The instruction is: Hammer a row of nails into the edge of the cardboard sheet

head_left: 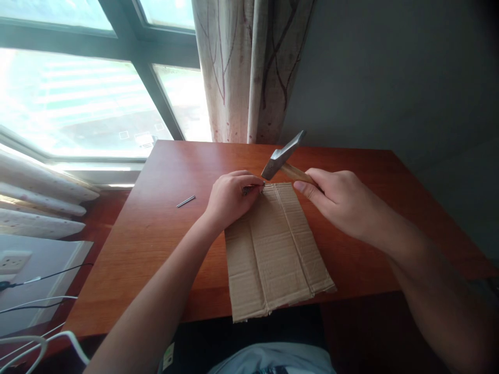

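Observation:
A flat piece of corrugated cardboard (pixel 275 249) lies on the red-brown wooden table (pixel 163 234), its near edge hanging over the front. My left hand (pixel 230 197) is closed in a pinch on a nail (pixel 255 188) at the cardboard's far left corner. My right hand (pixel 337 200) grips the wooden handle of a hammer (pixel 283 155). The metal hammer head hovers just above the pinched nail.
A loose nail (pixel 186 201) lies on the table to the left of my left hand. A window (pixel 86 93) and a patterned curtain (pixel 249 67) stand behind the table. White cables (pixel 39 343) and a wall socket (pixel 13 259) are at the lower left.

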A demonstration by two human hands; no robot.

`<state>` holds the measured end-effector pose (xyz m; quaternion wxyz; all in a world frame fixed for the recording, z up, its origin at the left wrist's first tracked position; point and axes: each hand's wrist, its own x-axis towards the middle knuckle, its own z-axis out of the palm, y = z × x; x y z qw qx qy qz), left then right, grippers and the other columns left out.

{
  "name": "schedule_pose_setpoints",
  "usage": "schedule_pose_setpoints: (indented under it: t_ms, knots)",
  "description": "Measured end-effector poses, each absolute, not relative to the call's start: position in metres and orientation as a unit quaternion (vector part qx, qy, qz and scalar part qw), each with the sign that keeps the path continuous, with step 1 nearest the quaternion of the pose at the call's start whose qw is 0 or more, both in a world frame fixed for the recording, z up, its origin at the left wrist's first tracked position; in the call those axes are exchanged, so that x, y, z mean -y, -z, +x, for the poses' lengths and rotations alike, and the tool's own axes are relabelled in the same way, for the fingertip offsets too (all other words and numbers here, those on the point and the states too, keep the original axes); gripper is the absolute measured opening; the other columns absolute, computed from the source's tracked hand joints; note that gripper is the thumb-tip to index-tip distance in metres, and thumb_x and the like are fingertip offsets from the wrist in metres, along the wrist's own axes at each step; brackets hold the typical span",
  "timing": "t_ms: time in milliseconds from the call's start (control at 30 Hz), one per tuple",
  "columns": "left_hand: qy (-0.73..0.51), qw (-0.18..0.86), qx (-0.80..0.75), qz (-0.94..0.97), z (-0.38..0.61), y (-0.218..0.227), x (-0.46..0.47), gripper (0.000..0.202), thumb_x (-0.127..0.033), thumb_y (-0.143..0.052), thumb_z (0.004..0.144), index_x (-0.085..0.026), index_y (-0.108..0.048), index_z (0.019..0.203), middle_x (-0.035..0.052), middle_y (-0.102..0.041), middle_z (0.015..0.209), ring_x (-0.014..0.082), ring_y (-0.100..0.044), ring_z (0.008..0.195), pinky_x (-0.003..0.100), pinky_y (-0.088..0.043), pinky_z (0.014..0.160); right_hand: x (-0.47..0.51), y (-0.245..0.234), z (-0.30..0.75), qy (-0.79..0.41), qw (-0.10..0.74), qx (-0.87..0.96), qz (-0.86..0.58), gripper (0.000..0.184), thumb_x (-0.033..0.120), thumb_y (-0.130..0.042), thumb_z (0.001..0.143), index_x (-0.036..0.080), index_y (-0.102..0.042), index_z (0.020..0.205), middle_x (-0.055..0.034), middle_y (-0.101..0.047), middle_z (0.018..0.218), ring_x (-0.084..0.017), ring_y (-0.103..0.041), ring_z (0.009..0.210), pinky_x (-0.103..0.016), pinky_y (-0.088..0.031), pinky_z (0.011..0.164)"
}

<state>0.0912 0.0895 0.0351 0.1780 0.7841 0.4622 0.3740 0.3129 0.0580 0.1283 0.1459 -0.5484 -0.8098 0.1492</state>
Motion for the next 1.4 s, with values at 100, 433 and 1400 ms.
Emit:
schedule_pose_setpoints:
  t_ms: [100,433,1400]
  knots:
    - [-0.369,0.174,-0.471,0.782,0.092,-0.035,-0.09,0.016,-0.02,-0.061,0.085,-0.022,-0.076,0.086,0.0035,-0.075,0.089,0.0174,-0.067,0.077,0.027,-0.052,0.069,-0.059,-0.126,0.312,-0.156,0.114,0.812,-0.55,0.039,0.041,-0.048,0.098,0.023,-0.037,0.065,0.0022,-0.047,0.055,-0.013,-0.039,0.049,-0.031,-0.025,0.051]
    - [-0.317,0.153,-0.476,0.806,0.09,-0.04,-0.085,0.016,-0.031,-0.066,0.084,-0.022,-0.073,0.095,0.0046,-0.073,0.099,0.0206,-0.068,0.087,0.03,-0.051,0.074,-0.058,-0.122,0.313,-0.166,0.105,0.808,-0.555,0.038,0.041,-0.047,0.098,0.023,-0.037,0.066,0.0018,-0.049,0.056,-0.013,-0.04,0.051,-0.03,-0.026,0.053]
    - [-0.226,0.196,-0.507,0.808,0.083,-0.044,-0.086,0.036,-0.05,-0.07,0.08,-0.025,-0.073,0.106,0.0017,-0.074,0.099,0.0212,-0.066,0.09,0.029,-0.047,0.071,-0.063,-0.106,0.313,-0.195,0.094,0.799,-0.561,0.038,0.042,-0.045,0.098,0.022,-0.038,0.067,0.0025,-0.049,0.058,-0.013,-0.043,0.052,-0.029,-0.026,0.054]
